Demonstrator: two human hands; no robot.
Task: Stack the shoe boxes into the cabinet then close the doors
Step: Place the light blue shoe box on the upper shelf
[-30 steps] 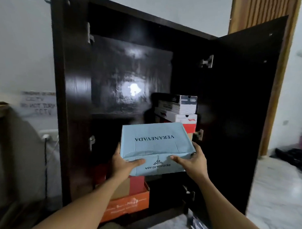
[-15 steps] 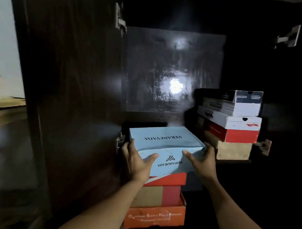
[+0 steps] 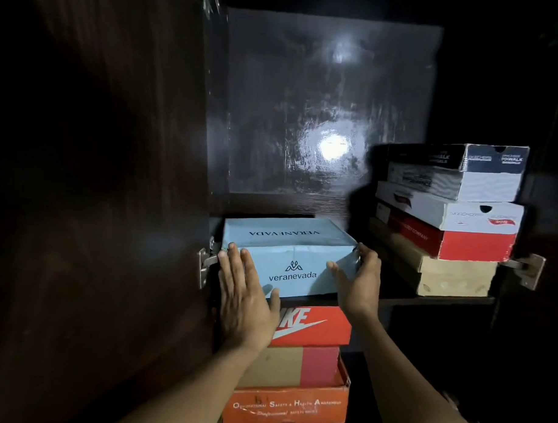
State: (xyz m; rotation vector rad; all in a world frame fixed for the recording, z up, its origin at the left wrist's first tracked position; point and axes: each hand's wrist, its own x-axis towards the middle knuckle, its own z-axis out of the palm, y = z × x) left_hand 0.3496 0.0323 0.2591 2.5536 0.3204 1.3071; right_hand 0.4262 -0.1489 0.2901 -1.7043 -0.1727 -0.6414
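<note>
A light blue shoe box (image 3: 289, 234) marked "veranevada" sits on top of the left stack inside the dark cabinet (image 3: 322, 102). Under it are a red Nike box (image 3: 315, 323), a brown and pink box (image 3: 297, 367) and an orange box (image 3: 290, 408). My left hand (image 3: 243, 298) presses flat with straight fingers on the left of the blue box's front face. My right hand (image 3: 357, 283) holds the box's right front corner, thumb on the front and fingers round the side.
A second stack of shoe boxes (image 3: 454, 217) stands on a shelf (image 3: 426, 298) to the right, close to my right hand. The open left door (image 3: 97, 205) fills the left side, its metal hinge (image 3: 204, 265) beside my left hand. Another hinge (image 3: 528, 267) sticks out at right.
The blue box has come down onto the red Nike box and gone further in. My left hand has flattened against its front. The view has moved closer to the cabinet.
</note>
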